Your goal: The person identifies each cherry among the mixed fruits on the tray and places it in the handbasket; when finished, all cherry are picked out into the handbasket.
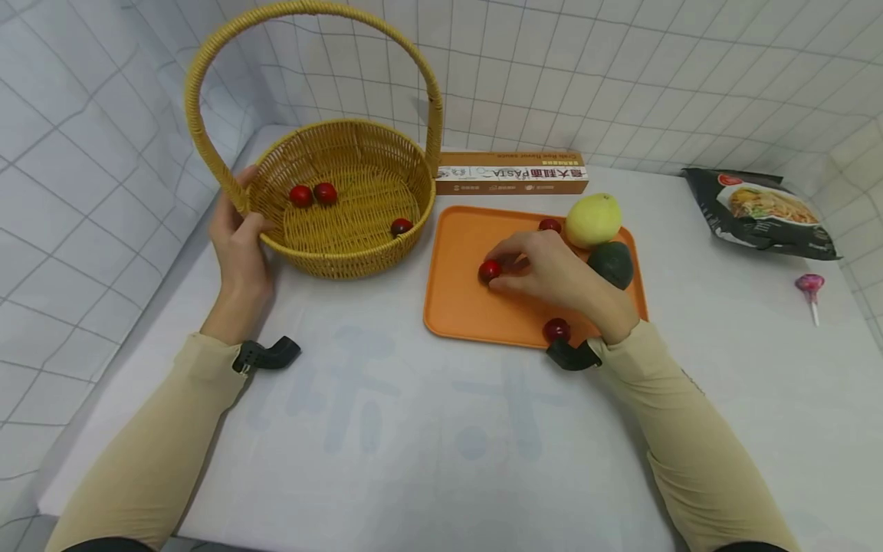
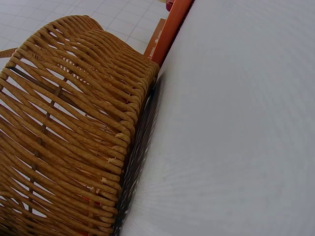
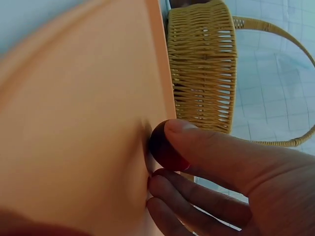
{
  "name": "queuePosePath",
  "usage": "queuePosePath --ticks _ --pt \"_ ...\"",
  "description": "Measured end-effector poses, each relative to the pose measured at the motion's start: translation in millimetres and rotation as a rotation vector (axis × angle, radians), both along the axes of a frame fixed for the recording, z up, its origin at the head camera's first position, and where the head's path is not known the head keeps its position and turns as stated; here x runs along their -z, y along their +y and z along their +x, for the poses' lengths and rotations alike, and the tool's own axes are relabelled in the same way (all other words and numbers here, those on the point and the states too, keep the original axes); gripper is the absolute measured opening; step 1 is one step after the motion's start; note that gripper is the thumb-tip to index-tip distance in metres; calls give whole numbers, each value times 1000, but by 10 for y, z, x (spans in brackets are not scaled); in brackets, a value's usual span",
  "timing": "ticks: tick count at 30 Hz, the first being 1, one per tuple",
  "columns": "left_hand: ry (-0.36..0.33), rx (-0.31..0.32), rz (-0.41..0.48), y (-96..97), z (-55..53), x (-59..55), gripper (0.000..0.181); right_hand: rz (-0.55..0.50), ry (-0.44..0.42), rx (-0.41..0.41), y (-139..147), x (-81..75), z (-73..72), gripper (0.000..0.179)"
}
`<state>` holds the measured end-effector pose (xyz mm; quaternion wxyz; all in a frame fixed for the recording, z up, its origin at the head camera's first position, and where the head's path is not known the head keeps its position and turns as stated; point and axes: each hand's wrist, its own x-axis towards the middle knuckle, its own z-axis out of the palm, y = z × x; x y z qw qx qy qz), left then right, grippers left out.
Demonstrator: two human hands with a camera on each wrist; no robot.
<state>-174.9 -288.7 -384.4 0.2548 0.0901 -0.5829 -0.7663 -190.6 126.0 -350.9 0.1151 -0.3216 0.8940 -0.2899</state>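
My right hand (image 1: 545,264) is over the orange tray (image 1: 455,322), pinching a small round dark-red fruit (image 1: 489,271) between thumb and fingers. In the right wrist view that fruit (image 3: 165,147) sits at the thumb tip, close to the tray surface; whether it touches the tray I cannot tell. My left hand (image 1: 237,238) grips the left rim of a yellow wicker basket (image 1: 345,264), its thumb over the edge. Inside the basket lie three red fruits (image 1: 326,193). On the tray are two more, one near the back edge (image 1: 549,225) and another by my right wrist (image 1: 556,330).
A yellow-green fruit (image 1: 593,220) and a dark green one (image 1: 612,265) occupy the tray's right end. Behind it lies a pasta box (image 1: 510,173). Farther right are a black noodle packet (image 1: 762,213) and a lollipop (image 1: 810,285). The basket's tall handle (image 1: 310,8) arches upward.
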Motion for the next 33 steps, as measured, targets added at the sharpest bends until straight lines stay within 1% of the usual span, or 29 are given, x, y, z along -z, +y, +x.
queuePosePath --ticks 5,8,13,17,20,22,27,30,33 --pt "-1 10 -13 7 -3 13 75 5 -25 -13 -15 1 41 35" --pt "-4 4 -28 -4 5 10 75 2 -36 -23 -25 5 51 35" --pt "-5 -5 -16 -21 21 1 75 -4 -18 -61 -25 15 40 34" --pt "-6 -5 0 -29 27 -7 75 1 -2 -78 -13 -10 22 34" --pt "-5 -2 -10 -27 27 -13 74 -4 6 -68 -21 -62 7 36" --pt "-6 -2 -24 -24 24 -13 74 -17 27 -63 -36 -111 -11 36" --pt "-7 -1 -37 -17 11 -5 75 -74 136 -61 -101 -283 -94 37" --pt "-3 -3 -41 -17 6 -5 75 -113 186 -66 -185 -373 -153 37" --pt "3 -8 -39 -32 19 14 74 -139 203 -79 -345 -439 -206 36"
